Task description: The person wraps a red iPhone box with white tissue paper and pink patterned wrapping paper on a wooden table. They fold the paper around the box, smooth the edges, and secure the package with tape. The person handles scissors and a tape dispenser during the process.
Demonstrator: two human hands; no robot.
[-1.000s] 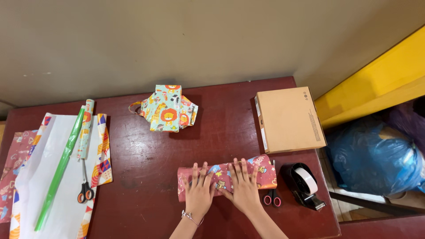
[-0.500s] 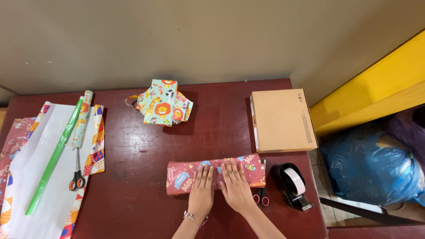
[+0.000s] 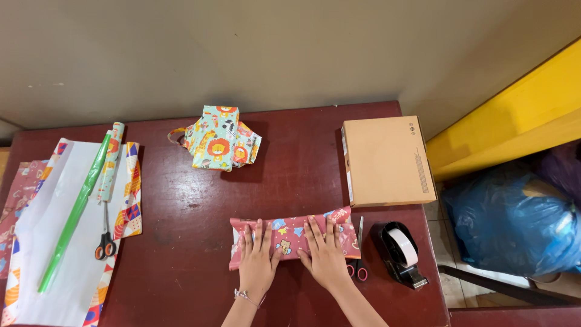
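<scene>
The dark red wooden table (image 3: 181,254) carries, at its left edge, unrolled white-backed wrapping paper sheets (image 3: 42,242). A closed plain brown cardboard box (image 3: 387,160) lies by the right edge, contents hidden. Bare room lies mid-table. Near the front edge the red patterned wrapped parcel (image 3: 290,233) lies under both palms: left hand (image 3: 257,260) and right hand (image 3: 327,257) flat, fingers spread, gripping nothing. A black tape dispenser (image 3: 402,254) stands just right

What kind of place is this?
Probably a home gift-wrapping table: both hands press on a parcel in red patterned paper, with a tape dispenser, scissors and spare wrapping sheets around.
</scene>
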